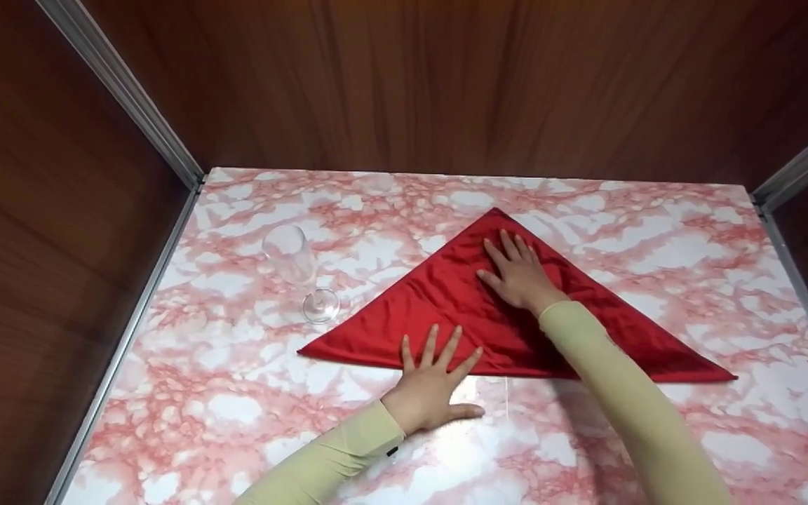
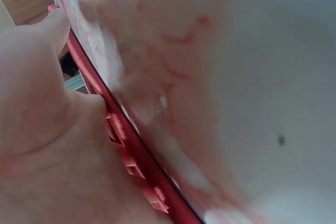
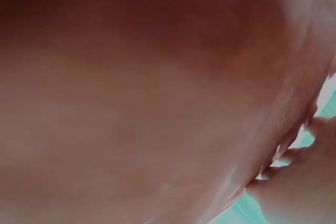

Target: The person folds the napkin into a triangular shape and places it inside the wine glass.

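A shiny red cloth (image 1: pixel 446 294) lies on the table as a triangle, its peak toward the back and its long folded edge toward the front. My right hand (image 1: pixel 520 277) rests on its upper part with fingers spread, and wrinkles show around that hand. At the front edge, left of the middle, my left hand (image 1: pixel 428 393) has its spread fingertips on the cloth while palm and thumb lie over the table. The left wrist view shows the cloth's folded edge (image 2: pixel 136 150) running beside the palm. In the right wrist view the fingers (image 3: pixel 294 156) touch the cloth.
A clear stemmed glass (image 1: pixel 292 256) lies on its side left of the cloth, its round foot close to the cloth's left slope. The table (image 1: pixel 221 407) has a red-and-white marbled top. Dark wooden panels (image 1: pixel 404 84) with metal edging stand at the back and both sides.
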